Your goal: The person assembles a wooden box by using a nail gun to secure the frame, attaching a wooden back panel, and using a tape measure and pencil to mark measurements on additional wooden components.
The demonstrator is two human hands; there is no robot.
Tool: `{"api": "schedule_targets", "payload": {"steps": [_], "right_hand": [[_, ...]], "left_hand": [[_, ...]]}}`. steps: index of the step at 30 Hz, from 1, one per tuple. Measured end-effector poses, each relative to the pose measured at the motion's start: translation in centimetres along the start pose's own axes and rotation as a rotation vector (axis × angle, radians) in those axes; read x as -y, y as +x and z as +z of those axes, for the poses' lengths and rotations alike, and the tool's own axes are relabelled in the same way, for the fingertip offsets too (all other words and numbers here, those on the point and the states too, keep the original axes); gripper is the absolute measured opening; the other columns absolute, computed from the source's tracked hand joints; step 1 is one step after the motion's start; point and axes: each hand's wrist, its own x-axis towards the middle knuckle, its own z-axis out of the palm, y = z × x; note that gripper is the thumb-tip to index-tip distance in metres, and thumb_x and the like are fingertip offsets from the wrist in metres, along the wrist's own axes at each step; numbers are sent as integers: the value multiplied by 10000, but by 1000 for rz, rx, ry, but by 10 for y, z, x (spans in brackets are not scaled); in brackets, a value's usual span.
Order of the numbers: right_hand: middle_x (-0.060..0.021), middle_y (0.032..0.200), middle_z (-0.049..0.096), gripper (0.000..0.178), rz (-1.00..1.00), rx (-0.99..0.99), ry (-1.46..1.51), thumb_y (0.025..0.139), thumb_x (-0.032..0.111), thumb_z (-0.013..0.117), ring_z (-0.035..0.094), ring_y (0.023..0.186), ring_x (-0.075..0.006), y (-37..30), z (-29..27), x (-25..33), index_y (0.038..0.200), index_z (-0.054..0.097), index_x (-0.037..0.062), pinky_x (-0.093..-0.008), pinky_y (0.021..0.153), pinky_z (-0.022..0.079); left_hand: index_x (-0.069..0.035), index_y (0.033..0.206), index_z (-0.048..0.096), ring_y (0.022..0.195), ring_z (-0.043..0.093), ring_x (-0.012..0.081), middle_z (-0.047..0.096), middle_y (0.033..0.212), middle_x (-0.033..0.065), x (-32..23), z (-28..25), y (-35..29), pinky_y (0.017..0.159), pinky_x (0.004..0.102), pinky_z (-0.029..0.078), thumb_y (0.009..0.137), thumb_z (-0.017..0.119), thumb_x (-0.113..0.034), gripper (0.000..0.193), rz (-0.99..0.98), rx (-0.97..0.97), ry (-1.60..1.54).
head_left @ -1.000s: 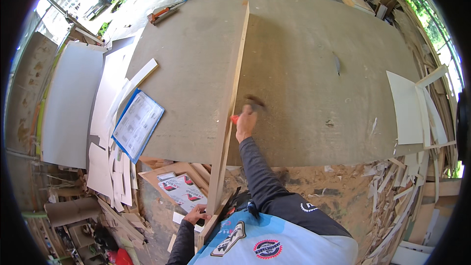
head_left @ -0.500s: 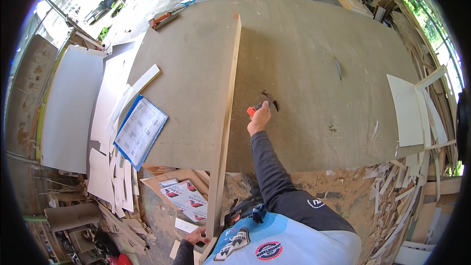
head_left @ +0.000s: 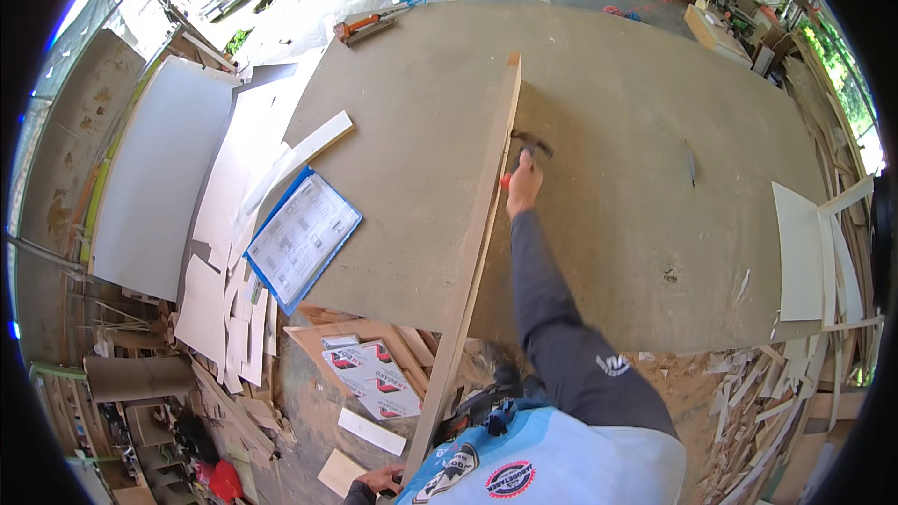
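A long, narrow wooden board (head_left: 479, 243) stretches from beside my body across the large brown worktable (head_left: 617, 262). My right hand (head_left: 526, 189) is closed round a claw hammer (head_left: 533, 142) with an orange-red part on its handle, gripping it close below the dark head. The hammer head sits right against the board's right side, over its far half; whether they touch I cannot tell. Low in the view, my left hand (head_left: 382, 479) is at the board's near end, its fingers curled at the edge and partly hidden.
Papers in a blue folder (head_left: 307, 236) lie at the table's left edge, near a pale wood strip (head_left: 323, 136). An orange caulking gun (head_left: 365, 28) rests at the far left corner. White panels (head_left: 803, 252) lean at the right edge; offcuts (head_left: 748, 402) litter the floor.
My right hand has carried the hammer farther away and up to the board's side. The view has shifted, so the table and board appear farther right. My left hand stays at the near end.
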Motion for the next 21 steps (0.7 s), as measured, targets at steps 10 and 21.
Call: {"api": "schedule_targets", "payload": {"steps": [10, 21], "right_hand": [[13, 668, 456, 346, 86, -163, 83, 990, 367, 553, 457, 528, -110, -66, -48, 6, 785, 544, 89, -306, 493, 429], [-3, 679, 460, 337, 101, 17, -36, 980, 324, 570, 455, 554, -135, -20, -16, -7, 774, 546, 59, -319, 545, 425]], "left_hand": [[-1, 1353, 553, 1175, 528, 127, 625, 1299, 41, 122, -72, 35, 1040, 304, 411, 778, 628, 28, 581, 107, 68, 240], [-28, 1331, 579, 1117, 538, 109, 644, 1240, 13, 123, -104, 21, 1014, 292, 425, 800, 651, -1, 536, -162, 135, 225]]}}
